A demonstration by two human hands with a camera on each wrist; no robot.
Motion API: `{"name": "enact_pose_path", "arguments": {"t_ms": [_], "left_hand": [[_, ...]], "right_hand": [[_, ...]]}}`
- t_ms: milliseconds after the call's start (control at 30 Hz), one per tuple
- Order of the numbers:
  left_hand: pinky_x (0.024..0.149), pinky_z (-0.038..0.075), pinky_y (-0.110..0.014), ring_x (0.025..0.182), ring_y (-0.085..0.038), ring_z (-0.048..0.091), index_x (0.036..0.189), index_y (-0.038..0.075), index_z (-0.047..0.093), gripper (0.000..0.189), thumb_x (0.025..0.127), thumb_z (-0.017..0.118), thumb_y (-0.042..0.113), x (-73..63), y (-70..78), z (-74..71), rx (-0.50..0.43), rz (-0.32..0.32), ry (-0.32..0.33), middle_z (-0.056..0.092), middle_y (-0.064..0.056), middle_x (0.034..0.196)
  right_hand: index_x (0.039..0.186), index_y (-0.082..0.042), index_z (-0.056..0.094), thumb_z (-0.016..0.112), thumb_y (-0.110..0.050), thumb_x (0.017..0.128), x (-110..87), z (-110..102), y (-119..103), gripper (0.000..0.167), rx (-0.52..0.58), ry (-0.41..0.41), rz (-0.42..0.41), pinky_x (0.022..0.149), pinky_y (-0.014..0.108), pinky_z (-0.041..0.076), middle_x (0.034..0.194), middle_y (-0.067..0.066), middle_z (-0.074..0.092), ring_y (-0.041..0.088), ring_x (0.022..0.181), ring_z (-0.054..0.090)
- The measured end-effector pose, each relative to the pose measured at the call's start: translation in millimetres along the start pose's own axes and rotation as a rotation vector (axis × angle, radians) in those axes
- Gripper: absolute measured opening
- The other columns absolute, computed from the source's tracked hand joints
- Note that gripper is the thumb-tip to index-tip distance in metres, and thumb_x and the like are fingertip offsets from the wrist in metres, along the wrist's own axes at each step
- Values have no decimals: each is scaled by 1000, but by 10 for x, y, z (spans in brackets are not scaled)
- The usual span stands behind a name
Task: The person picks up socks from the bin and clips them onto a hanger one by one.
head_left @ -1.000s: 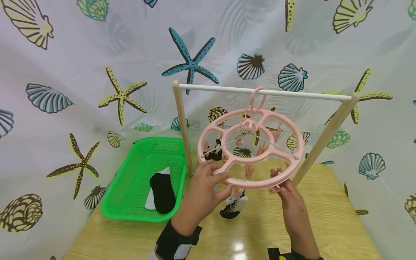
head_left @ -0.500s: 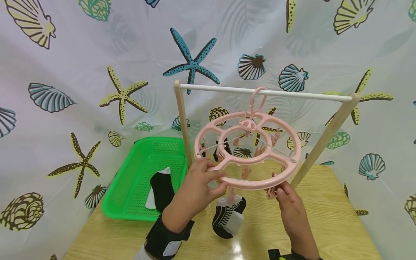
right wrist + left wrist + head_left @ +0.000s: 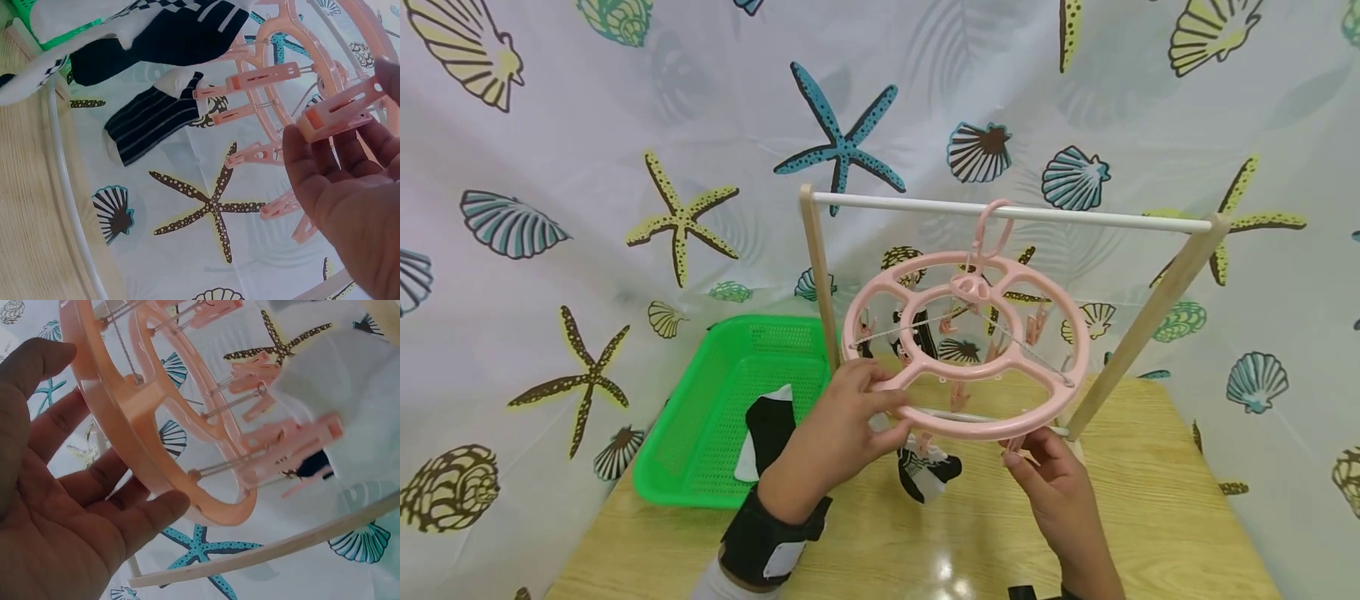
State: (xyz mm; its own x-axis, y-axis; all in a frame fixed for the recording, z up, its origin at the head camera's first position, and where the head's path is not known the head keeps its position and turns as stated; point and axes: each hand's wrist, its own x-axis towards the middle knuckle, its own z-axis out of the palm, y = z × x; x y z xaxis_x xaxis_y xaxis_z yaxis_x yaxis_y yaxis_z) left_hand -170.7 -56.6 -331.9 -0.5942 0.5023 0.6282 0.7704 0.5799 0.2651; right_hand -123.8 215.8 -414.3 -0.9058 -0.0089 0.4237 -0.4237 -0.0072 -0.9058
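A pink round clip hanger (image 3: 977,428) hangs by its hook from a white rod. My left hand (image 3: 838,429) grips the near-left part of its rim, with thumb and fingers on opposite sides in the left wrist view. At the near-right rim, my right hand (image 3: 1060,496) holds a pink clothes peg (image 3: 340,114) between thumb and fingers; no sock shows in that peg. Black-and-white socks (image 3: 925,473) hang from a peg under the near rim. A dark striped sock (image 3: 156,119) hangs farther back, clear in the right wrist view.
The white rod (image 3: 1090,217) sits on a wooden-post stand (image 3: 1150,325). Left of it, a green basket (image 3: 651,487) on the wooden table (image 3: 1180,500) holds black and white socks (image 3: 771,429). A shell-patterned curtain (image 3: 895,67) surrounds the table.
The hanger has turned slightly, its near rim shifting left with my left hand. My right hand has moved left and now holds a peg at the near rim. The hanging socks swing.
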Motion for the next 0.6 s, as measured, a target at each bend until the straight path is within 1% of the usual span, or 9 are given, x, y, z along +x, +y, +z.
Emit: {"name": "enact_pose_path", "arguments": {"t_ms": [133, 233, 333, 467, 600], "left_hand": [[82, 51, -37, 97, -27, 54, 96, 13, 80, 16, 81, 82, 18, 10, -62, 13, 18, 16, -23, 61, -10, 104], [82, 51, -36, 98, -27, 54, 97, 12, 80, 18, 81, 82, 19, 2, -107, 12, 21, 16, -39, 61, -10, 105], [83, 51, -37, 100, -27, 54, 99, 13, 79, 19, 82, 83, 21, -20, -155, 2, 28, 14, -61, 61, -10, 106], [83, 51, -37, 102, -27, 53, 101, 15, 79, 19, 84, 82, 23, -36, -194, -22, 39, 2, -94, 61, -10, 107], [85, 51, -36, 105, -25, 52, 102, 15, 79, 19, 85, 80, 23, -43, -218, -27, 39, -12, -104, 60, -8, 110]], "right_hand": [[117, 12, 53, 58, 13, 93, -10, 37, 3, 24, 13, 39, 3, 79, 23, 51, 106, 12, 56, 18, 100, 56], [119, 13, 54, 59, 13, 93, -18, 73, 6, 27, 24, 99, 32, 83, 23, 52, 107, 14, 59, 18, 102, 58], [124, 13, 53, 59, 12, 93, -22, 107, 20, 32, 46, 134, 58, 86, 24, 52, 109, 12, 60, 18, 102, 60], [125, 15, 51, 59, 14, 92, -25, 126, 39, 34, 76, 140, 54, 86, 24, 52, 109, 11, 61, 18, 101, 61], [119, 18, 50, 58, 15, 92, -27, 133, 49, 28, 78, 140, 26, 83, 24, 54, 107, 9, 61, 18, 98, 61]]}}
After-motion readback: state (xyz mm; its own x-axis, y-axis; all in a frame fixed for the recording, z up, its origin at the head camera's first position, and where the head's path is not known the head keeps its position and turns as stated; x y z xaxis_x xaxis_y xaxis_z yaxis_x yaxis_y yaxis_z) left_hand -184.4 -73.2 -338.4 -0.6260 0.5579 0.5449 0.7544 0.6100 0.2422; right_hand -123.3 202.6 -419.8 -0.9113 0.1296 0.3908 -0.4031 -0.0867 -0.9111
